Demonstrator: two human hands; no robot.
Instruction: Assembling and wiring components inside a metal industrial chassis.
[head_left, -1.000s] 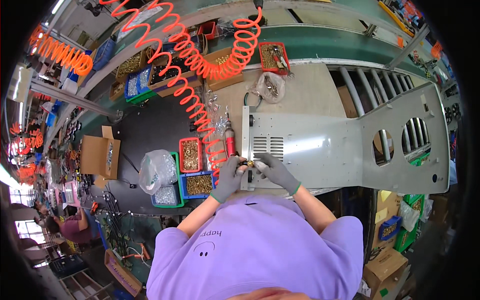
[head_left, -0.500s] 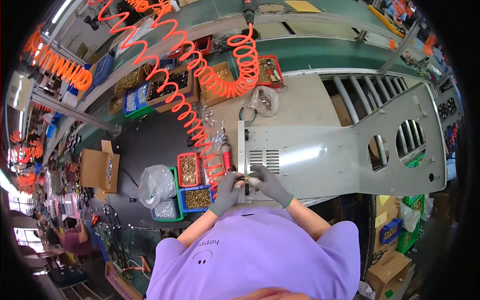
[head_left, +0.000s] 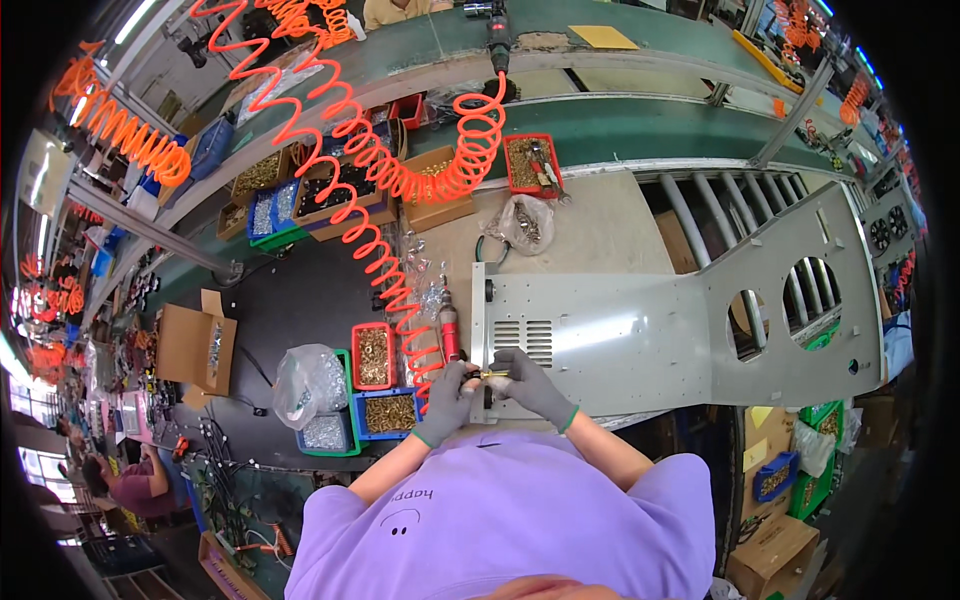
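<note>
Both my hands wear grey gloves and meet at the near left corner of a large bent grey metal panel [head_left: 620, 325]. My left hand [head_left: 452, 397] is closed, fingertips pinched on a small dark part at the panel's flange [head_left: 479, 330]. My right hand [head_left: 530, 388] pinches a small brass-coloured fitting [head_left: 492, 374] against that part. The exact kind of both pieces is too small to tell. Just beyond my left hand lies a red pneumatic screwdriver [head_left: 449, 332], with a coiled orange hose [head_left: 385, 270] near it.
A red bin [head_left: 374, 355] and a blue bin [head_left: 389, 412] of brass hardware stand left of my hands, beside a plastic bag [head_left: 312, 385]. An open cardboard box [head_left: 195, 345] sits farther left. Rollers [head_left: 705, 215] run behind the panel. Another person [head_left: 395, 12] is across the bench.
The view has shifted slightly, so the bench sits lower in the picture. My hands stay together at the flange; the right fingers have changed position on the fitting. A person appears at the top.
</note>
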